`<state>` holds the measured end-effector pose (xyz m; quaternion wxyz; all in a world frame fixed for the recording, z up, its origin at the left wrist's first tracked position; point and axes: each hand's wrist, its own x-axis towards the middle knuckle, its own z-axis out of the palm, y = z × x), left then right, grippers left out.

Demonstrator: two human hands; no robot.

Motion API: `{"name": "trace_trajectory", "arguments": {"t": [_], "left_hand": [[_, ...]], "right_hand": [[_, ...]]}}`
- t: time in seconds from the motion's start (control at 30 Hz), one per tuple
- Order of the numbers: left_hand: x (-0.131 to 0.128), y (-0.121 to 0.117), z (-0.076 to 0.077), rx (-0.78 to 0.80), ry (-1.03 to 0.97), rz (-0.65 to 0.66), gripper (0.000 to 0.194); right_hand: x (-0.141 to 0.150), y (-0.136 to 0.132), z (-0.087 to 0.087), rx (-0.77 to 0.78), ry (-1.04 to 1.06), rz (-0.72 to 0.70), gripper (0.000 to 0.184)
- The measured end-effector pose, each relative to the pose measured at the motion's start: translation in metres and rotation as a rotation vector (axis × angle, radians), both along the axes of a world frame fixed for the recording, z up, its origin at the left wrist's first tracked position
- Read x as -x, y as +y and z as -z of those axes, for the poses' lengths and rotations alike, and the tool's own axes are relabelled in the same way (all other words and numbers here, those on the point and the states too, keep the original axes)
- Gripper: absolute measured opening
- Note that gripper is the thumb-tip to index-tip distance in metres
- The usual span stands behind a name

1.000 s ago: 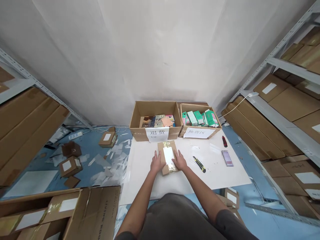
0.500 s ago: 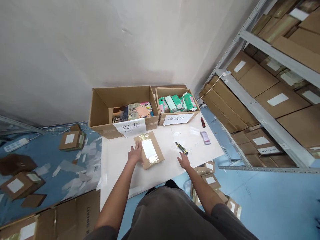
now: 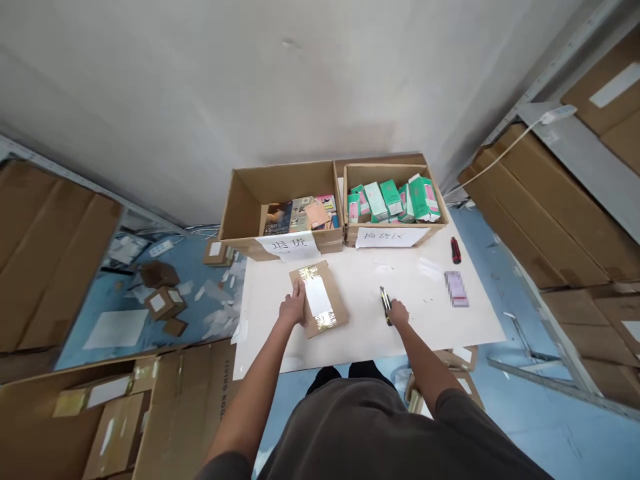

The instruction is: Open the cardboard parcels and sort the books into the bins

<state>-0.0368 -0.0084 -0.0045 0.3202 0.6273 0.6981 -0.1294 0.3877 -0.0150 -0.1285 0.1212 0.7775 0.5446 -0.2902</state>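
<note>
A flat cardboard parcel (image 3: 334, 290) with a white label and shiny tape lies on the white table. My left hand (image 3: 293, 305) grips its left edge, fingers along the side and top. To the right, my right hand (image 3: 399, 313) is closed around the lower end of a black-and-yellow utility knife (image 3: 385, 300), which still lies at the tabletop with its tip pointing away from me. How far the blade is out I cannot make out.
Behind the parcel stand an open carton (image 3: 240, 248) of books and a smaller carton (image 3: 350, 235) of green-and-white boxes. A red-and-black cutter (image 3: 455, 251) and a blurred purple item (image 3: 457, 289) lie at the right. A large carton (image 3: 195, 400) holds parcels at lower left.
My right hand has come down onto the utility knife and closed on it. My left hand stays at the parcel's left edge. The camera view has turned left.
</note>
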Motion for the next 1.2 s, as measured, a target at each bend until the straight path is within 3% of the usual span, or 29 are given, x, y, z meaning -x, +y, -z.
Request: {"name": "trace_trajectory", "arguments": {"t": [0.2,0.3,0.4,0.53,0.63,0.73,0.83,0.97,1.2], "left_hand": [[-0.007,0.000,0.005,-0.046,-0.056,-0.061,0.157],[-0.007,0.000,0.007,-0.091,-0.064,-0.021,0.157],[-0.007,0.002,0.010,-0.139,-0.094,0.014,0.158],[-0.005,0.005,0.015,-0.182,-0.210,0.024,0.161],[-0.002,0.006,0.017,-0.170,-0.251,0.026,0.164],[0.000,0.006,0.016,-0.134,-0.206,0.071,0.164],[0.001,0.006,0.012,-0.084,-0.093,0.148,0.161],[0.002,0.007,0.004,0.005,-0.001,0.198,0.160],[-0.004,0.008,-0.004,0.036,0.035,0.196,0.164]], "right_hand": [[-0.006,0.000,-0.001,0.042,0.036,-0.035,0.025],[-0.007,-0.004,-0.016,-0.035,0.074,0.036,0.023],[0.007,-0.006,-0.042,-0.182,0.229,0.131,0.028],[0.065,-0.005,-0.089,-0.396,0.514,0.104,0.048],[0.136,0.004,-0.120,-0.433,0.621,-0.073,0.060],[0.207,0.020,-0.136,-0.500,0.603,-0.291,0.058],[0.257,0.035,-0.144,-0.399,0.426,-0.385,0.062],[0.283,0.044,-0.152,-0.192,0.187,-0.426,0.062],[0.294,0.049,-0.154,-0.093,0.055,-0.501,0.074]]}}
